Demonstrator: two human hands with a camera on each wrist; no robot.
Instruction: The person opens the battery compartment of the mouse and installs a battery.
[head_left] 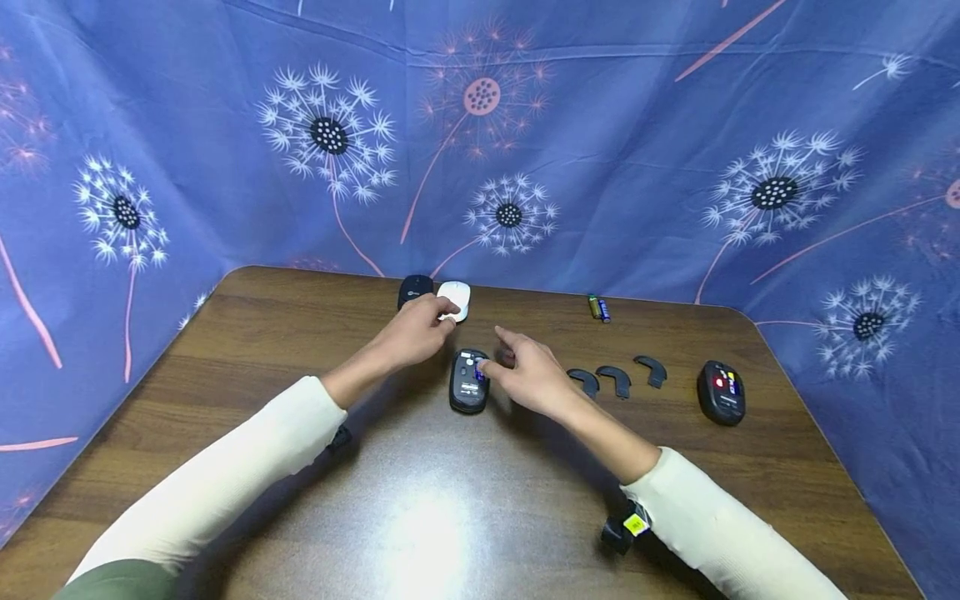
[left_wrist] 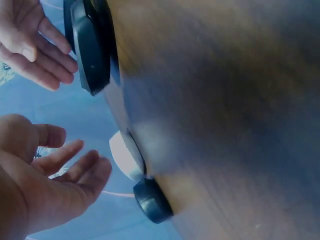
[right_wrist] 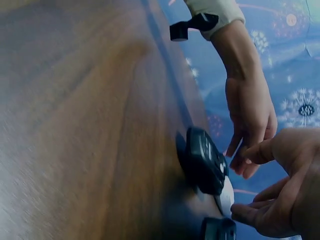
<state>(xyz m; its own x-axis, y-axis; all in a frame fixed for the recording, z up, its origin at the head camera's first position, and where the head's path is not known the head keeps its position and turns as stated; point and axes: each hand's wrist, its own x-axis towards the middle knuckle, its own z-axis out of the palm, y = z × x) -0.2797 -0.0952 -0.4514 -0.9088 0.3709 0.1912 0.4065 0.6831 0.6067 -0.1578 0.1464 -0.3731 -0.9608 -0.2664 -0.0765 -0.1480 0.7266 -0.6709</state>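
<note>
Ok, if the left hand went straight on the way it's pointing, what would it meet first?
Probably the white mouse: the left hand points toward it in the head view, though the hand's height above the table is unclear.

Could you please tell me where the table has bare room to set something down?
The table is bare at back left, up to the rear black mouse, and in front of the upturned mouse, between the sleeves. It is crowded between left hand and right hand, and around the curved covers.
</note>
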